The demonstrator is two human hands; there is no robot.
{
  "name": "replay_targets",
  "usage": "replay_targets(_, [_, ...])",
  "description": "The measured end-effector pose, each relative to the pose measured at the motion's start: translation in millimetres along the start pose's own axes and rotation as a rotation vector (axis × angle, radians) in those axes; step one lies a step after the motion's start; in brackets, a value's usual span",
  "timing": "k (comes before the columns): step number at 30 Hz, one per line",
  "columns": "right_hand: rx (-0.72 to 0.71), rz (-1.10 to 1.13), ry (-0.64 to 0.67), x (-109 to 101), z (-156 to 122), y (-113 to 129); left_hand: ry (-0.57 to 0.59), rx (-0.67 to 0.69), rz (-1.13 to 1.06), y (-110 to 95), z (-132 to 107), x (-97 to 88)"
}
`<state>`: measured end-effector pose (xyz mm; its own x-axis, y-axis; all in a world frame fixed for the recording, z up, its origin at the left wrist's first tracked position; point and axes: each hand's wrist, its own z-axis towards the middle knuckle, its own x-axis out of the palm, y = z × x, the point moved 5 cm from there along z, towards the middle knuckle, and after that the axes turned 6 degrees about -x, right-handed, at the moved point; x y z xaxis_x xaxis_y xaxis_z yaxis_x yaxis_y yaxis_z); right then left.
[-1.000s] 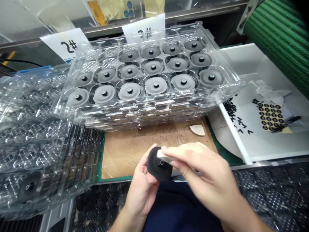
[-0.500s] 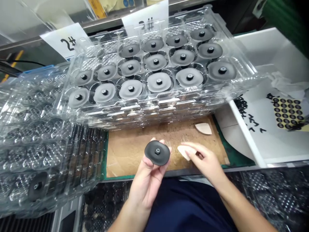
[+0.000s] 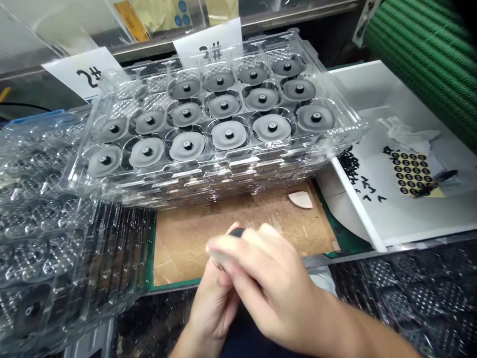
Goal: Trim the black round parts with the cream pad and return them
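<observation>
My left hand holds a black round disc, of which only the top edge shows behind my right hand. My right hand lies over the disc, fingers closed on a pale flat wedge-shaped piece pressed against it; the hand is blurred by motion. Both hands are over the near edge of a brown board. Behind them stands a stack of clear plastic trays, the top one holding several grey discs with black centres.
A second pale wedge lies on the board's right part. Empty clear trays pile up at the left. A white tray at the right holds a yellow sheet of black dots. Labels "2#" and "3#" stand behind.
Half a second ago my right hand was apart from the disc with the wedge over the board. It has now come back across the disc and covers it.
</observation>
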<state>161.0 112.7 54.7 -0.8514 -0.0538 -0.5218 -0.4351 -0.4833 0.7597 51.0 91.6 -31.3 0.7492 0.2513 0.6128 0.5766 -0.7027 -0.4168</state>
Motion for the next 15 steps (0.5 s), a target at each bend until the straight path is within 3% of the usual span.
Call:
replay_targets(4, [0.118,0.067,0.187,-10.3,-18.9,-4.2,0.079,-0.022,0.008,-3.7,-1.3,2.1])
replay_targets(7, [0.138,-0.098,0.127,-25.1,-21.2,-10.7,0.094,-0.048,-0.003,-2.8,-0.4,1.5])
replay_targets(10, [-0.046,-0.087,0.035,-25.2,-12.7,-17.9,0.161,-0.083,0.014,-0.7,-3.6,6.6])
replay_targets(12, [-0.02,0.03,-0.019,-17.2,-12.1,-38.6,0.209,-0.088,-0.005,-1.4,-7.7,8.9])
replay_targets(15, [0.244,0.05,-0.051,6.0,-30.5,-88.3,0.21,-0.092,-0.097,-3.3,-10.6,2.9])
